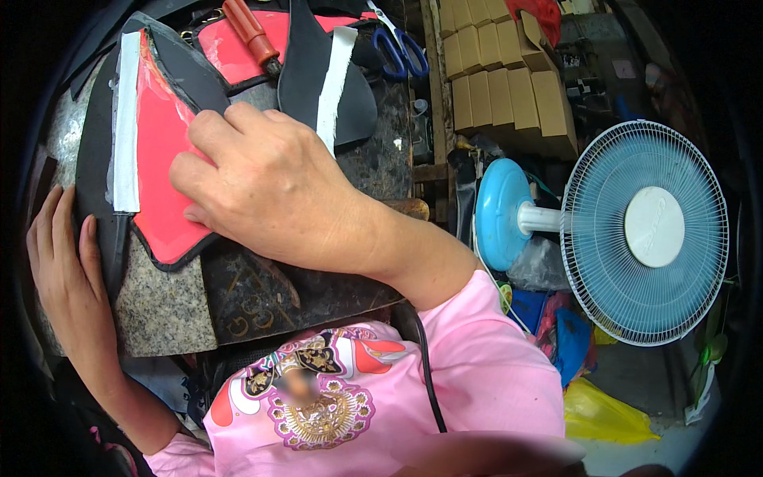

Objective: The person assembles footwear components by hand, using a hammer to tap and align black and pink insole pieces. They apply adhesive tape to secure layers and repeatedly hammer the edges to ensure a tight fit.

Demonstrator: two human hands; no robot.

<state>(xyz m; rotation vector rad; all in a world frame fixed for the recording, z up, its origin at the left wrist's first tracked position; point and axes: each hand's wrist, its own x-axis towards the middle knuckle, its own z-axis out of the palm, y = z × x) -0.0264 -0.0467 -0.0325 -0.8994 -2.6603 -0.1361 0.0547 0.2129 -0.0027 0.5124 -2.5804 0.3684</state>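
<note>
Blue fan point(648, 230) standing off the desk's right edge. Stone slab point(163, 306) lying on the desk. Red-and-black piece point(163, 171) lying mid-slab. Right hand point(266, 187) pressing it, fingers curled down flat, gripping nothing. Left hand point(63, 266) resting open-fingered at the piece's left edge. Scissors point(397, 44), screwdriver point(250, 33) lying at far edge.

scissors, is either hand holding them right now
No. The blue-handled scissors lie at the far edge of the bench, while the right hand presses on the red piece and the left hand rests at its left edge.
</note>
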